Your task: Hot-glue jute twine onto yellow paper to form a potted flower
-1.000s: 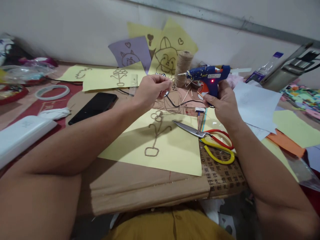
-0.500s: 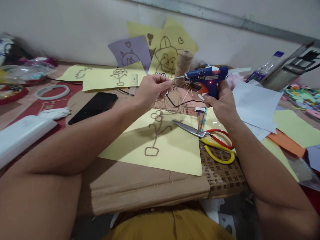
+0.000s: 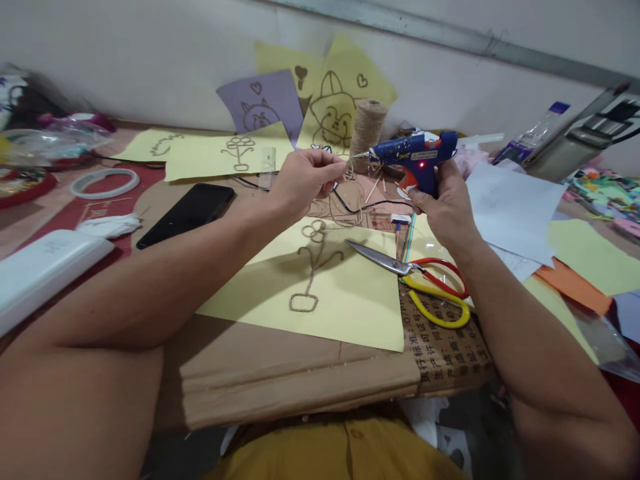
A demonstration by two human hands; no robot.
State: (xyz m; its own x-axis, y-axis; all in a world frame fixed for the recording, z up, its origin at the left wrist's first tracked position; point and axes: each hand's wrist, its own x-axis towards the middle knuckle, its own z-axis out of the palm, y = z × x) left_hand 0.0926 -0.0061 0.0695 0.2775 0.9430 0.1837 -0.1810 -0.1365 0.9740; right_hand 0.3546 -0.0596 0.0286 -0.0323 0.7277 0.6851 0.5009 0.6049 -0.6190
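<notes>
My right hand (image 3: 445, 200) is wrapped round the handle of a blue glue gun (image 3: 410, 153), whose red light is on and whose nozzle points left. My left hand (image 3: 313, 179) pinches a thin strand of twine (image 3: 352, 175) close to the nozzle tip. Behind the nozzle stands a twine spool (image 3: 369, 133). Below my hands lies a yellow sheet (image 3: 250, 293) bearing a flower in a pot (image 3: 303, 303) formed in brown twine. Scissors (image 3: 407, 269) with red and yellow handles rest over the sheet's right edge.
A black phone (image 3: 186, 215), a white tape roll (image 3: 104, 184) and a white device (image 3: 50, 273) lie left. Drawings on purple (image 3: 285, 93) and yellow paper lean on the wall. White sheets (image 3: 510, 207), a bottle (image 3: 537, 137) and colored scraps (image 3: 603, 197) are at the right.
My left hand and the glue gun in my right hand have shifted very slightly to the right. The things on the table look unmoved.
</notes>
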